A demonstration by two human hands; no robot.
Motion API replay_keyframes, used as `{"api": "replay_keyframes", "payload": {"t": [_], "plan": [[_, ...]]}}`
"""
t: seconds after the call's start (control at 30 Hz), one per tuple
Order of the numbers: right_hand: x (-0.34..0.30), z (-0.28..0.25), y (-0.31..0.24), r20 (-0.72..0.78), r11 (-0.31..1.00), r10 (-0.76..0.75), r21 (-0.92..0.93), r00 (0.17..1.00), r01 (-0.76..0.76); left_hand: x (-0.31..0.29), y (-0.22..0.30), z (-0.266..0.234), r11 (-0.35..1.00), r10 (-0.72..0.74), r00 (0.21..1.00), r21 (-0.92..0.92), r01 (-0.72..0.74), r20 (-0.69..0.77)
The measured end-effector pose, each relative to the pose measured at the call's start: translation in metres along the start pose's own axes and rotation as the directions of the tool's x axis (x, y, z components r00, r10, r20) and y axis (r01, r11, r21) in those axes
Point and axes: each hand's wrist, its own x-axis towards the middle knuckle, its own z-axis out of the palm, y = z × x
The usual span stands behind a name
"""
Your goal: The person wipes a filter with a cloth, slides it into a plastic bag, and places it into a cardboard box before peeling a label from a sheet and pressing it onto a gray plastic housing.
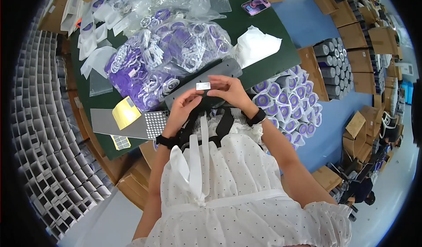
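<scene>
A small white label [203, 86] with dark print sits between my fingertips, over a long dark grey tube [182, 90] at the table's near edge. My left hand [183, 108] has its thumb and fingers closed at the label's left end. From the other side, my right hand [231, 91] curls its fingers and thumb in at the label's right end. Whether the label touches the tube cannot be made out. To the left lie a grey sheet with rows of white dots [156, 124] and a yellow backing sheet [126, 112].
Clear bags of purple-and-white parts [189, 43] crowd the dark green table [274, 32]. A white paper piece [258, 46] and a phone [256, 5] lie farther right. Wrapped purple-ended tubes [290, 100] stand beside the table; stacked grey boxes [57, 150] line the left.
</scene>
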Motion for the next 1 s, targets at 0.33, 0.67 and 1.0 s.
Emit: {"api": "replay_keyframes", "payload": {"t": [0.33, 0.67, 1.0], "plan": [[0.003, 0.001, -0.019, 0.013, 0.852, -0.325, -0.429, 0.945, 0.299, 0.005, -0.005, -0.005, 0.998, 0.049, 0.998, 0.037, -0.048, -0.033], [0.012, -0.008, 0.003, -0.088, 0.696, -0.510, -0.626, 0.855, 0.351, 0.027, -0.067, -0.016, 0.255, 0.265, 0.964, 0.966, -0.051, -0.019], [0.037, -0.010, 0.037, 0.216, 0.564, -0.471, -0.672, 0.855, 0.480, 0.053, -0.070, -0.032, 0.272, 0.312, 0.948, 0.962, -0.028, -0.061]]}}
